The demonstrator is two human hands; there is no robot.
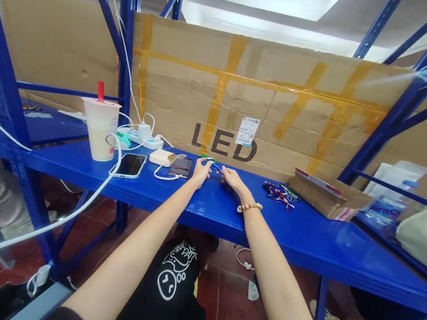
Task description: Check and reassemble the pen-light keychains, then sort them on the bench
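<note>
My left hand [201,172] and my right hand [233,178] meet above the blue tabletop [286,235], near its middle. Between their fingertips runs a slim, shiny blue piece [216,167], pinched from both sides; it is too small for me to tell its kind. Just behind the left fingers lie small green pieces [208,158] on the table. Off to the right of my right hand is a loose heap of small slim pieces [280,194] in purple, red, blue and green. A beaded bracelet [250,207] circles my right wrist.
An open cardboard box [326,195] stands right of the heap. On the left are a drink cup [100,129], a phone [129,165], a cream power bank [161,157], a dark cabled device [181,167] and a power strip [148,141]. A white cable [68,216] hangs across the left foreground.
</note>
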